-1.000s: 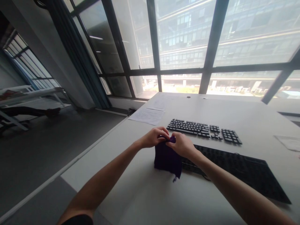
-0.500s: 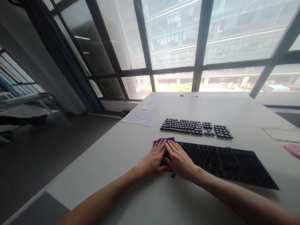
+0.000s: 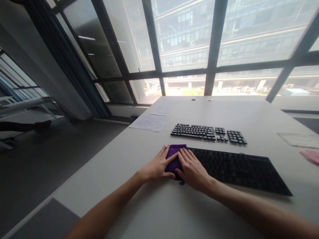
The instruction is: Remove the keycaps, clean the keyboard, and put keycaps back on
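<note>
A folded purple cloth (image 3: 173,165) lies flat on a white table (image 3: 139,149), pinned between two bare hands, as I look on from my distant post. The left hand (image 3: 157,167) covers its left side, fingers fanned wide and thumb stretched toward the near edge. The right hand (image 3: 193,169) rests palm-down over its right side, fingers straight and close together, thumb reaching inward. Neither palm, as far as I can see, is wrapped around anything.

Both hands touch the cloth, so I would call neither nearer; it lies to the right of the left and to the left of the right. Its longer side appears to run near to far, though the fingers hide too much of the outline for me to be certain. A small dark tag (image 3: 182,183) pokes out at the near edge.

Just right of the cloth, a black keyboard base (image 3: 249,171) stretches rightward, partly behind the right hand. Beyond it I see rows of keycaps (image 3: 195,131), with paper sheets (image 3: 151,122) farther left.
</note>
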A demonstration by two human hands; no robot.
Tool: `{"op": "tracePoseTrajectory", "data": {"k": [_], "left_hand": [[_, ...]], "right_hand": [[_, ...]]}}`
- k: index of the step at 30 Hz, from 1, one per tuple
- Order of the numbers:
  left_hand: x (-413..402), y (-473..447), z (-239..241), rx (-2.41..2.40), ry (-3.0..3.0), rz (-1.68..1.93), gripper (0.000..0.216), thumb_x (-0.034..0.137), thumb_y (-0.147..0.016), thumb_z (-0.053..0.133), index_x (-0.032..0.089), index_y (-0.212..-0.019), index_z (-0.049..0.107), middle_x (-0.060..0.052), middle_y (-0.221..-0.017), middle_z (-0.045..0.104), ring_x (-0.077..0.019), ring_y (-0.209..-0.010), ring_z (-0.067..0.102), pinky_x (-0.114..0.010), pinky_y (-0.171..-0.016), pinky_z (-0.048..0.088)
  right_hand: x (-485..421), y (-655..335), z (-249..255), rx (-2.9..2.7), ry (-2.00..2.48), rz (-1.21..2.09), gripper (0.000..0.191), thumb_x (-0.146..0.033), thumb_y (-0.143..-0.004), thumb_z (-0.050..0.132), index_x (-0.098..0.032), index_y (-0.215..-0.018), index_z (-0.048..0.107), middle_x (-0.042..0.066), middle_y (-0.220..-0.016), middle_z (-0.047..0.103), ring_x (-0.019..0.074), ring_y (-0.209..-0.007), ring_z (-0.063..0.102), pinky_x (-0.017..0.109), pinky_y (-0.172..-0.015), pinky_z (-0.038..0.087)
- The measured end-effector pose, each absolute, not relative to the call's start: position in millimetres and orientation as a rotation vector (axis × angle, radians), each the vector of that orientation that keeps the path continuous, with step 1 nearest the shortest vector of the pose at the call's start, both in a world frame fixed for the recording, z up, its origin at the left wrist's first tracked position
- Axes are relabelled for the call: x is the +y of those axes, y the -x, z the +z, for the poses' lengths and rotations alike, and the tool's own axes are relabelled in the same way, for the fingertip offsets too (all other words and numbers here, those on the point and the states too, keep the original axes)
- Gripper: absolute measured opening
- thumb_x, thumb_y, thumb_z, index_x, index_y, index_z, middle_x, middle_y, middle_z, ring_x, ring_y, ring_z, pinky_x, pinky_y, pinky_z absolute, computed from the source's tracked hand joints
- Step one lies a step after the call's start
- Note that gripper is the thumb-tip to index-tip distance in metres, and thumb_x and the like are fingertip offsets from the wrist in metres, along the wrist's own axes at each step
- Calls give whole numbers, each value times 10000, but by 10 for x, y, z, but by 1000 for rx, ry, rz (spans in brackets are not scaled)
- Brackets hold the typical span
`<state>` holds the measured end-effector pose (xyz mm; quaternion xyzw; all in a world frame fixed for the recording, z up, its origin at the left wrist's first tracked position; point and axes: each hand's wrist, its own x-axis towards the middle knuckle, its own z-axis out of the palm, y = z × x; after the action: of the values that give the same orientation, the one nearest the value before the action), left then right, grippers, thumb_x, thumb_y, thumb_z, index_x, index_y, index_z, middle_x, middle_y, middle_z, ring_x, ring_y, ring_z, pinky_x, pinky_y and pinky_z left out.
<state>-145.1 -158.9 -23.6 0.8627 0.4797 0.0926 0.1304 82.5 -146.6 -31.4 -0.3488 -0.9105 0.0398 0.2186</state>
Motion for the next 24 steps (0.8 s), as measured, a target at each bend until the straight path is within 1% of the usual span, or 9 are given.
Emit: {"op": "tracePoseTrajectory", "data": {"k": [2,5,7,10,13,16,20,22,24], "left_hand": [[-1567,1480,-237,1380,-2468,268,954,602,-793,708,312,-1571,240,-148,-1660,-2,-465,-1497,27,-651,-1165,230],[-1502,1492,-248,1405,-2435,391,761,562,-918,565,258,-1561,293,-158,-1647,144,-394,-1509,137,-585,-1193,239],[-1458,1499,-250,1420,-2449,433,823,582,-901,581,206,-1566,276,-184,-1635,174,-379,-1513,134,-572,-1206,213],[-1436,1513,-220,1372,-2486,362,1039,651,-801,668,167,-1586,187,-215,-1635,123,-388,-1518,68,-575,-1211,181],[-1464,1524,-142,1370,-2470,310,1073,665,-782,677,156,-1586,182,-216,-1637,95,-391,-1517,60,-570,-1210,197],[-1499,1549,-24,1389,-2460,334,874,592,-842,658,175,-1542,341,-193,-1625,201,-378,-1505,180,-551,-1202,254],[-1516,1634,106,1420,-2495,504,431,389,-922,627,256,-1331,622,-113,-1477,502,-300,-1372,460,-479,-1159,380],[-1494,1684,99,1461,-2472,584,377,346,-938,602,260,-1303,639,-96,-1376,592,-269,-1275,551,-448,-1121,431],[-1438,1723,25,1560,-2407,685,426,351,-964,548,228,-1370,579,-105,-1343,619,-267,-1250,571,-455,-1110,436]], "right_hand": [[-1473,-827,-312,-2525,961,93,665,-376,-919,599,-4,-1451,453,249,-1523,412,338,-1458,330,482,-1212,250],[-1462,-834,-307,-2524,958,72,674,-420,-918,613,-9,-1434,477,246,-1510,436,337,-1449,346,486,-1215,239],[-1455,-837,-290,-2528,945,61,640,-418,-917,621,-24,-1409,511,241,-1490,465,336,-1431,378,490,-1211,243],[-1462,-841,-239,-2544,909,49,520,-369,-921,628,-59,-1336,585,224,-1422,548,326,-1378,452,489,-1199,262],[-1483,-846,-182,-2540,891,61,336,-330,-911,649,-121,-1172,681,181,-1294,649,309,-1296,525,492,-1186,278],[-1492,-862,-150,-2500,902,79,261,-339,-926,634,-157,-1102,699,147,-1247,672,295,-1243,555,490,-1167,303],[-1463,-896,-158,-2419,973,30,365,-325,-987,516,-134,-1277,630,168,-1381,590,320,-1317,487,502,-1145,319],[-1428,-901,-177,-2404,1016,23,405,-315,-999,478,-108,-1324,601,191,-1416,557,337,-1345,456,516,-1143,313],[-1375,-886,-197,-2387,1069,38,423,-314,-1001,460,-101,-1344,586,200,-1424,548,342,-1346,454,521,-1139,315]]}}
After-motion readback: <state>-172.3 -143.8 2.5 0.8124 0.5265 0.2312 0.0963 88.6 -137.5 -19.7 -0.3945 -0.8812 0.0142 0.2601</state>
